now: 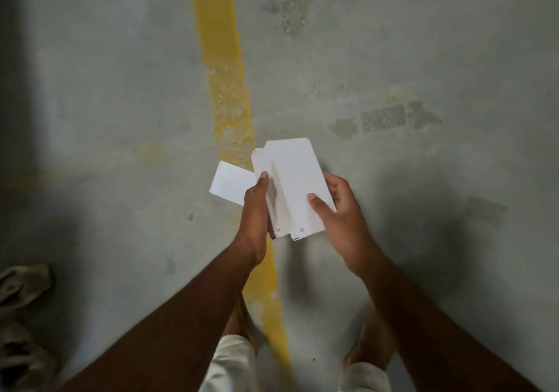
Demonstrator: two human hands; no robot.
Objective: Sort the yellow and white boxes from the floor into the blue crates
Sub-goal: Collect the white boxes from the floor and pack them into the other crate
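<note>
Several white boxes (pixel 295 186) held in a loose fan above the concrete floor (pixel 423 59), centre of view. Left hand (pixel 255 210) clamps the left side of the stack, thumb on top; right hand (pixel 335 207) grips the right edge, thumb pressing the top box. One box sticks out left. Yellow floor line (pixel 223 74) runs far to near beneath. No blue crates or yellow boxes visible, so dropping off looks still left; overall progress unclear.

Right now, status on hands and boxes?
Left hand and right hand both gripping white boxes. No blue crates in view. Nothing in the way.
</note>
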